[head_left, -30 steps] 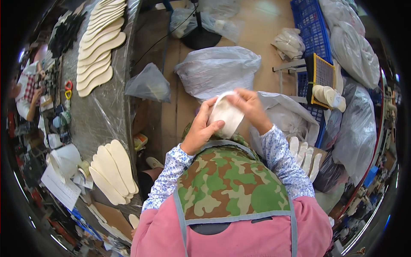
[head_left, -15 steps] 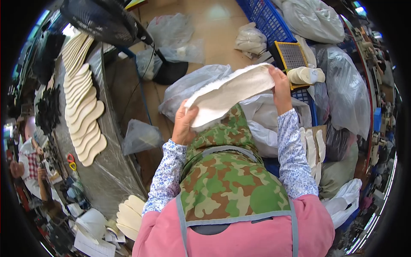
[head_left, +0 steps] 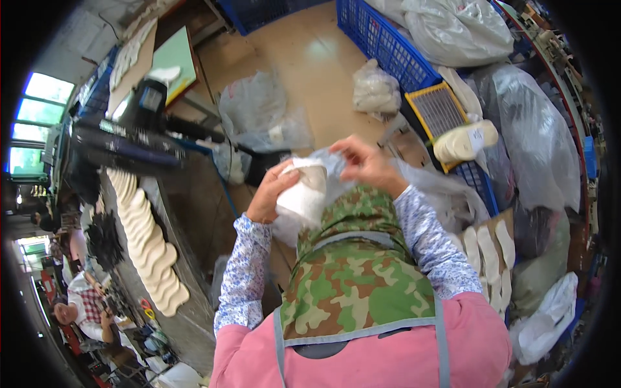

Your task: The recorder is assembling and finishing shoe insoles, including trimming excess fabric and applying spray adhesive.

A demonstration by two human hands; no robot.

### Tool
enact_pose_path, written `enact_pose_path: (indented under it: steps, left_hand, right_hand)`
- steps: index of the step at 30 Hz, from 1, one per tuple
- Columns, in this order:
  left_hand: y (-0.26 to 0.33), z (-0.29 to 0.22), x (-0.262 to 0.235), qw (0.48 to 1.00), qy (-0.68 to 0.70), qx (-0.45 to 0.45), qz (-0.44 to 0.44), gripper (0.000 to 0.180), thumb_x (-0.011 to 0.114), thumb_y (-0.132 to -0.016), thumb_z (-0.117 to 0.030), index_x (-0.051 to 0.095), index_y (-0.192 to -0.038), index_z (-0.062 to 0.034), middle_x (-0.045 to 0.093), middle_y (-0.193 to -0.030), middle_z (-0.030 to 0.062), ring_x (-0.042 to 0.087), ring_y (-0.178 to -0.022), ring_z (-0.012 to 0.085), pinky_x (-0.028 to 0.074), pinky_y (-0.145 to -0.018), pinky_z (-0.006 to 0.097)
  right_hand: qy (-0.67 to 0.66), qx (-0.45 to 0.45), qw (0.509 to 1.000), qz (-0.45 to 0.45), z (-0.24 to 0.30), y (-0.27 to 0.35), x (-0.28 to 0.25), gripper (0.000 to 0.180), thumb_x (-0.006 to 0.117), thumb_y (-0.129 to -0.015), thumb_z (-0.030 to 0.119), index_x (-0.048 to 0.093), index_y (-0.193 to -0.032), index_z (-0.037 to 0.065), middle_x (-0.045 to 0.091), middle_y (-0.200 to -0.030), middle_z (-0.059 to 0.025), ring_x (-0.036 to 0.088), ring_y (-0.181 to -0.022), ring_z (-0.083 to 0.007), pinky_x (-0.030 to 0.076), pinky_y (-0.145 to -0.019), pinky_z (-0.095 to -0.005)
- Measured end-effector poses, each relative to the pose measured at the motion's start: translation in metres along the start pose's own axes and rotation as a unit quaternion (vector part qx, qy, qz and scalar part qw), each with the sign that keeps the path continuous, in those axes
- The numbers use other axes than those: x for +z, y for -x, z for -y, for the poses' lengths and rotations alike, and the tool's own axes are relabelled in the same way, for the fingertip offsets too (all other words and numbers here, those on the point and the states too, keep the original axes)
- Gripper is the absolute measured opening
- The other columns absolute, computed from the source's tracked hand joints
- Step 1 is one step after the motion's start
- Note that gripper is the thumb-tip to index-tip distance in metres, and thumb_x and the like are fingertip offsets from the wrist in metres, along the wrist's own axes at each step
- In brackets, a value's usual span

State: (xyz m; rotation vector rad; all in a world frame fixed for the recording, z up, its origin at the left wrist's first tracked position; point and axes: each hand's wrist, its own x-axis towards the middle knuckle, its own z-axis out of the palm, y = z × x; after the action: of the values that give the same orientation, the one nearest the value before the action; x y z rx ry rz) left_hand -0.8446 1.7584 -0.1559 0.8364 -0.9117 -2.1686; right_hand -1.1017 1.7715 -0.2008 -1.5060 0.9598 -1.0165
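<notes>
My left hand (head_left: 266, 196) grips a white, fuzzy-edged insole (head_left: 303, 197) in front of my apron, thumb on top and fingers behind. The insole is bent over, so part of its length is hidden. Just to its right, my right hand (head_left: 372, 169) is raised and apart from it, fingers curved with a gap between thumb and forefinger. Nothing plain shows in that hand, though its tips are slightly blurred. Beneath both hands lies a clear plastic bag (head_left: 333, 178).
At left, a plastic-covered table (head_left: 194, 336) bears a long overlapping row of cream insoles (head_left: 149, 246). A black fan (head_left: 129, 145) stands beyond it. On the right are a blue crate (head_left: 388, 42), a yellow-framed grille (head_left: 436, 110), an insole bundle (head_left: 460, 142) and large plastic sacks (head_left: 527, 136).
My right hand has let go of the insole's far end, which now bends over by my left hand. The view has shifted, showing more of the far left, including windows.
</notes>
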Motion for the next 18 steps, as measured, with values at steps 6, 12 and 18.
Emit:
enact_pose_path:
  steps: [6,12,18]
  left_hand:
    - [-0.149,-0.059,-0.016,0.993,0.007,0.058,-0.105,0.041,0.056,-0.090,-0.021,0.051,-0.125,0.0001,0.062,-0.111,0.0097,0.062,-0.097,0.0173,0.049,-0.084,0.029]
    - [-0.286,-0.070,-0.003,0.955,0.256,0.113,-0.096,0.071,0.032,-0.097,-0.054,0.033,-0.141,0.0014,0.040,-0.144,0.0166,0.037,-0.133,0.0323,0.028,-0.111,0.047]
    - [-0.365,-0.073,0.031,0.953,0.222,0.120,-0.168,0.055,0.046,-0.098,-0.037,0.037,-0.138,-0.0006,0.047,-0.137,0.0140,0.044,-0.128,0.0274,0.034,-0.107,0.045]
  right_hand:
    - [-0.171,0.009,0.983,0.065,-0.040,-0.126,-0.083,0.022,0.067,-0.088,0.022,0.060,-0.080,0.003,0.046,-0.078,0.0026,0.044,-0.073,-0.0085,0.038,-0.066,-0.0261]
    - [-0.091,0.041,0.993,-0.069,-0.034,-0.207,-0.185,0.027,0.062,-0.092,0.021,0.052,-0.076,0.001,0.040,-0.070,0.0029,0.036,-0.063,-0.0082,0.032,-0.056,-0.0245]
    - [0.064,-0.003,0.984,-0.167,-0.040,-0.263,-0.235,0.024,0.062,-0.091,0.020,0.058,-0.079,-0.001,0.050,-0.066,-0.0050,0.049,-0.060,-0.0127,0.038,-0.053,-0.0311]
